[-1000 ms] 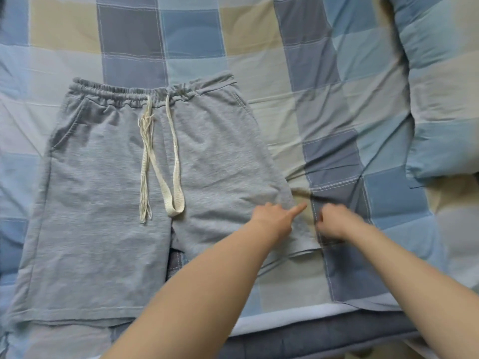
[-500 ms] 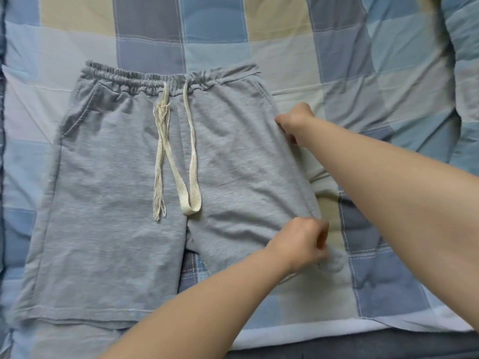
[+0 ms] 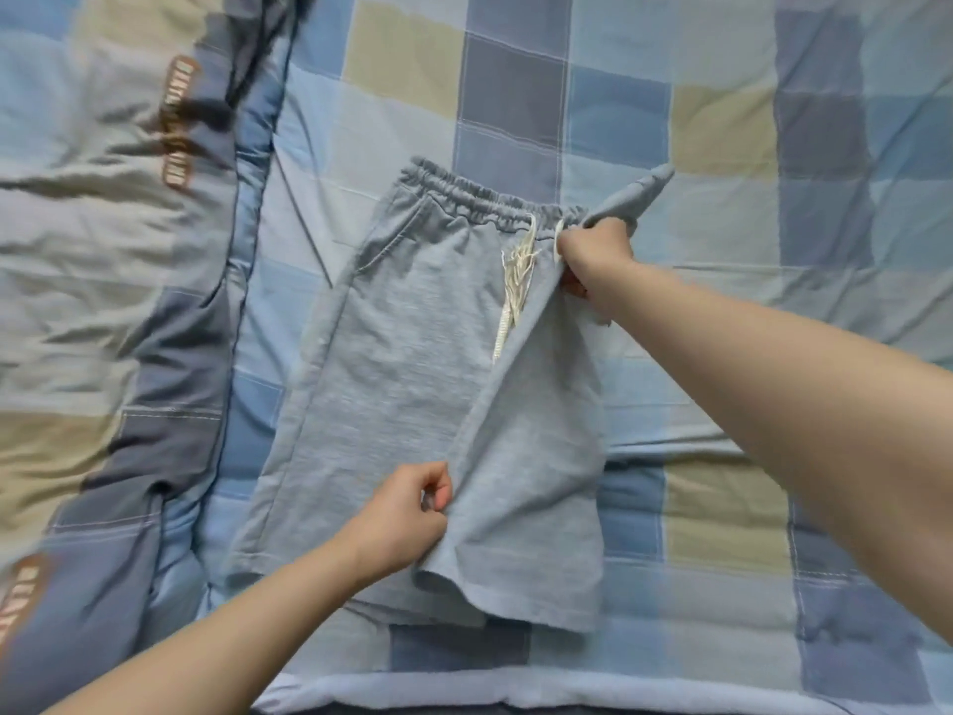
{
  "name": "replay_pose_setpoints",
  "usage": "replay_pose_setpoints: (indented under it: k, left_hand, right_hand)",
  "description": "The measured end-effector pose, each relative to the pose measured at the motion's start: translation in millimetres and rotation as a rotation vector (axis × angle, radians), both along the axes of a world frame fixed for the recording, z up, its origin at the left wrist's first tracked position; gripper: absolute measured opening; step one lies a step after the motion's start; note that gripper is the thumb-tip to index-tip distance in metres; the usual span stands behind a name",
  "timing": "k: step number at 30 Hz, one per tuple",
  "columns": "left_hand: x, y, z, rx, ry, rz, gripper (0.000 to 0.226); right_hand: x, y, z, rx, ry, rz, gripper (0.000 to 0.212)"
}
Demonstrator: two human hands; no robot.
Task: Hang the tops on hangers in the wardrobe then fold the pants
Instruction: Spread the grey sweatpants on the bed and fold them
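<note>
While folding the pants, proceed from the near edge of the bed (image 3: 670,678) outward.

Nearest: left hand (image 3: 399,523), fingers curled, pinching the raised edge of the right leg of the grey shorts (image 3: 412,384) close to the hem. Hem end lies toward the viewer, resting on the checked quilt (image 3: 722,121).

Mid-field: right leg panel already lifted and swung partway leftward, overlapping the inner edge of the left leg. Left leg still flat on the quilt. Long axis of the shorts runs near to far, hem close, waistband away, tilted slightly.

Farther: right hand (image 3: 593,255), fingers closed around the waistband at the right side, just beside the white drawstring (image 3: 518,281). Exact finger placement under the cloth unclear; possibly gripping a cord end as well. Waistband corner beyond the hand sticks up and points away to the right.

Farthest and left: rumpled duvet (image 3: 103,250) with brown lettering, well apart from the shorts.

Governing relation: target leg lies left of both hands, parallel to the fold line. Likely next: carry both pinched points leftward together, keeping the edge parallel to the long axis. Left hand nearer; right hand at full reach.
</note>
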State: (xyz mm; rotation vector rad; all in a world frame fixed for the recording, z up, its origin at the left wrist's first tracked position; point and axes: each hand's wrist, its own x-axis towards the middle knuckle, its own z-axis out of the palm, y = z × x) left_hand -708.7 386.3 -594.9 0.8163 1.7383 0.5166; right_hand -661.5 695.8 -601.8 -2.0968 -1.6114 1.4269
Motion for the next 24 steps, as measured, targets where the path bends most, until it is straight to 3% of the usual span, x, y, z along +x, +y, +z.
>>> replay_pose_setpoints:
  k: [6, 11, 15, 17, 21, 24]
  left_hand:
    - [-79, -69, -15, -0.152, 0.303, 0.124, 0.033]
    - [-107, -90, -23, -0.205, 0.322, 0.253, 0.013]
    - [-110, -103, -32, -0.283, 0.366, 0.130, 0.019]
    - [-114, -111, -37, -0.342, 0.375, 0.014, 0.013]
    - [-115, -124, -39, -0.367, 0.435, -0.083, 0.037]
    - [-113, -117, -39, -0.307, 0.481, -0.034, 0.032]
  right_hand:
    - [-114, -55, -18, 0.200, -0.159, 0.334, 0.032]
    - [-180, -85, -33, 0.239, -0.183, 0.429, 0.036]
    - [-196, -107, -44, 0.327, -0.150, 0.588, 0.018]
    - [-195, -112, -48, 0.322, -0.214, 0.769, 0.025]
    - [-195, -81, -43, 0.545, -0.402, 0.631, 0.031]
    - [-199, -39, -41, 0.578, -0.535, 0.624, 0.044]
